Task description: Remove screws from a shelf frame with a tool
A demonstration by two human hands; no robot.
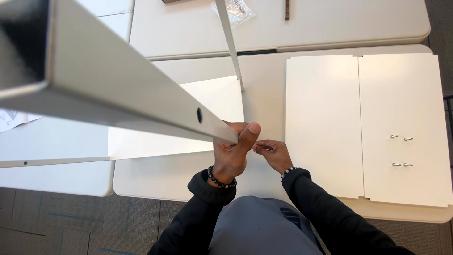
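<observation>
The left hand (231,153) has its grip closed round the lower end of a white metal post (141,101) that slants up toward the camera; the right hand (273,153) pinches a small fastener (257,150) beside it, likely being fitted, needing careful alignment. White panels (368,123) lie on the surface (165,174); a clear bag (236,10) sits farther back.

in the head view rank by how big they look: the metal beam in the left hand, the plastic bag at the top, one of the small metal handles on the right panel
1. metal beam, though nearness to the camera inflates it
2. plastic bag
3. small metal handle
</observation>
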